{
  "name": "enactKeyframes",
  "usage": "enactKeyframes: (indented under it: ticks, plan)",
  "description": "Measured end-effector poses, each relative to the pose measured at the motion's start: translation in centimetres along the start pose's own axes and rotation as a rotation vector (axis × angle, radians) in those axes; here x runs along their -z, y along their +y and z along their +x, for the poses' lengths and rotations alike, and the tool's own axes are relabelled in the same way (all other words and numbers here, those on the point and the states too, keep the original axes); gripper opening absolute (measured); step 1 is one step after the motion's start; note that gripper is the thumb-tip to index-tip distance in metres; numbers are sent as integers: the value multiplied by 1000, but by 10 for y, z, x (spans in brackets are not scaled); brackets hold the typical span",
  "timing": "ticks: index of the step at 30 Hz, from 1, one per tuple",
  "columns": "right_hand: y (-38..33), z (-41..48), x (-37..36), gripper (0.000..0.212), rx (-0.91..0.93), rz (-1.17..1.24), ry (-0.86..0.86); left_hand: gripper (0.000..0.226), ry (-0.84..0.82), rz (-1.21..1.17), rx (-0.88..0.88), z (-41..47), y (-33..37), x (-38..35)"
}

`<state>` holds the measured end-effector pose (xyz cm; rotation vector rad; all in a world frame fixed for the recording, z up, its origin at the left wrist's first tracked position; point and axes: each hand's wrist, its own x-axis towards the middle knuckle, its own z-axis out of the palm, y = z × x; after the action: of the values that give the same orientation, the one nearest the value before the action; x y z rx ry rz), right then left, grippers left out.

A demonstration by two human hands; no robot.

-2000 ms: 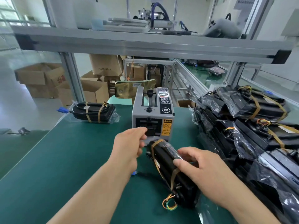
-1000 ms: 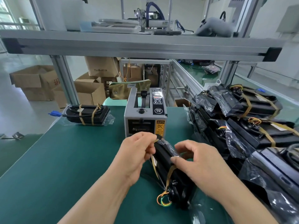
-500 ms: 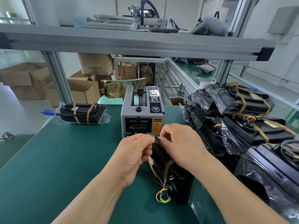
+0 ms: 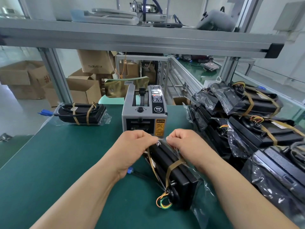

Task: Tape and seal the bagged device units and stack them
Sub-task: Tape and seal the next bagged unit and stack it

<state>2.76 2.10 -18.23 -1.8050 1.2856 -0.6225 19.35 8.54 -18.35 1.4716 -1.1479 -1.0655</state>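
- The bagged unit (image 4: 166, 156) is lying on the green bench (image 4: 57, 162), near the front edge; brown tape bands are going around it.
- The left hand (image 4: 132, 146) is pinching the clear plastic at the unit's far end; its grip is clamped on the bagged unit.
- The right hand (image 4: 188, 146) is doing the same just beside it; its grip is clamped there too.
- The grey tape machine (image 4: 143, 116) is standing just behind the hands.
- One taped unit (image 4: 80, 114) is lying at the far left corner; a pile of bagged units (image 4: 257, 103) is sitting along the right edge.
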Motion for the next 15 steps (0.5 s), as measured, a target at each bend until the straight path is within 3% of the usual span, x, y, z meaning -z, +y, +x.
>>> enactKeyframes:
  ticks: [15]
  plan:
    - [-3, -6, -1, 23, 60, -96, 38, 18, 161, 95, -48, 10, -5, -13]
